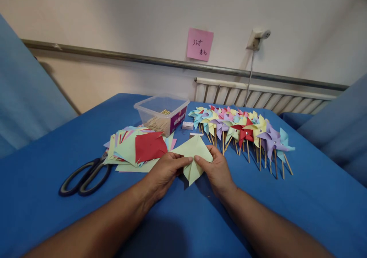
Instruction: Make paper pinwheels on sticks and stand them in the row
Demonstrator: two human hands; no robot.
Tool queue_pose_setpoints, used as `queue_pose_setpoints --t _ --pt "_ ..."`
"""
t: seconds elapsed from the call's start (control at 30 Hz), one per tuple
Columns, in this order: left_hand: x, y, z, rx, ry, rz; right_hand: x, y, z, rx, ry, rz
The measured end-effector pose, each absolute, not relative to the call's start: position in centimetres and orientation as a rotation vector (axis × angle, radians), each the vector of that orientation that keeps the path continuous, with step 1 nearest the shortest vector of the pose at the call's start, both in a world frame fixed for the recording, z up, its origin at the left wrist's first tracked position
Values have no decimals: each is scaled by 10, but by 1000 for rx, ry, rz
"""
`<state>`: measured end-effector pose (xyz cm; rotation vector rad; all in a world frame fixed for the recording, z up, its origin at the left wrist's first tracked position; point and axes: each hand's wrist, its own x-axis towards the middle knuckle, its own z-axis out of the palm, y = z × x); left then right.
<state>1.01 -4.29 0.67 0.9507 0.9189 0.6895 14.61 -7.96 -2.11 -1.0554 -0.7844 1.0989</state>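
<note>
**When pale green paper [197, 145] is pinched, even pressure pays**

From where I stand, the left hand [166, 169] and right hand [218, 169] grip it over the blue table [200, 223], thumbs nearly meeting near its middle, other fingers mostly hidden. I'd press lightly, both thumbs level, so the creases come out crisp and the pointed corners uncrumpled.

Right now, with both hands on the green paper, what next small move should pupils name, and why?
Probably bring a free corner of the green paper in to its middle: the left hand and right hand hold it with thumbs nearly meeting there, and the pinwheels have tips gathered at their centres.
</note>
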Motion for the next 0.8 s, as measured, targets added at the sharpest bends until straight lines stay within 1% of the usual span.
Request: queue_pose_setpoints --t 0.17,0.23,0.37,0.43,0.53,0.67,0.8 --pt "9 -40 7 933 897 695 146 -81 -20 -1051 -933 979" --pt "8 -39 9 891 882 710 148 -84 -18 -1034 -1046 844" --pt "3 -36 15 787 848 767 153 -92 -12 -1107 -1402 469" --pt "1 -35 17 748 851 790 153 -96 -8 -1112 -1558 363" --pt "0 -35 19 731 835 791 151 -98 -5 -1097 -1654 316" --pt "0 -37 19 756 819 789 153 -97 -4 -1127 -1647 277" --pt "2 -39 18 818 842 772 156 -94 -6 -1162 -1582 353"
